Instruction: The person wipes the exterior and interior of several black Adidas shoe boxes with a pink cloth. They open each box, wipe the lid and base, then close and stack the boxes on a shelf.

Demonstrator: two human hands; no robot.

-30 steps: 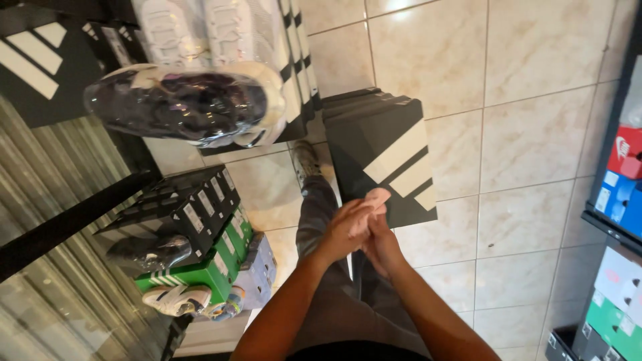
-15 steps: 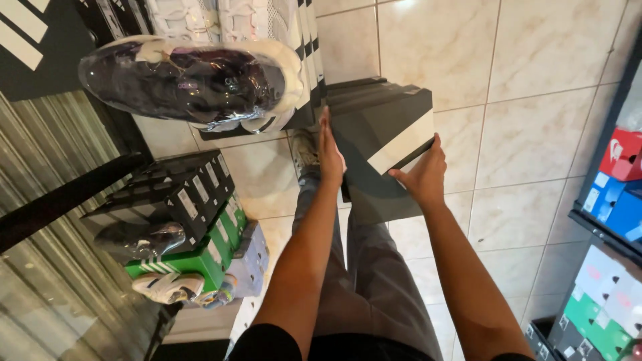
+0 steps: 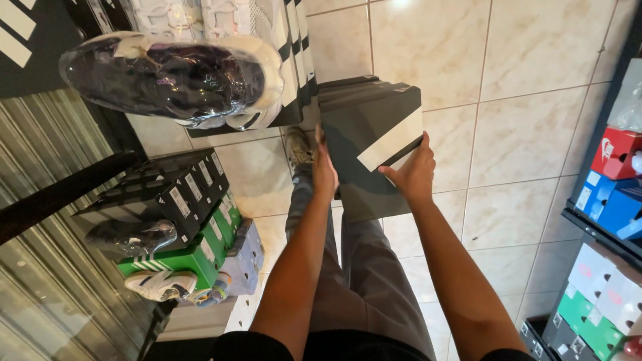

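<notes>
— So, what is held at the centre of the view?

— A dark grey shoe box [image 3: 364, 127] with a pale diagonal stripe is gripped from both sides, above the beige tiled floor [image 3: 535, 80]. The left hand [image 3: 325, 170] is pressed flat against the box's nine o'clock side, fingers stretched along the edge. The right hand [image 3: 413, 170] is clamped on the four o'clock corner, thumb laid on the lid just below the stripe, fingers wrapped under. Both hands are closed on the box, not on each other.

— And what is seen beneath it?

— Grey trousers [image 3: 364, 281] and one shoe [image 3: 297, 144] are seen at the box's eight o'clock, on the tiles.

— What is found around it?

— At eleven o'clock a dark sneaker wrapped in clear plastic [image 3: 167, 77] is displayed on top of stacked boxes. At eight o'clock a pile of black and green shoe boxes [image 3: 180, 220] is stood, with a white sneaker [image 3: 157, 284] beside it. At three o'clock shelves of red, blue and green boxes [image 3: 612, 200] are lined up, well apart from the hands.
</notes>
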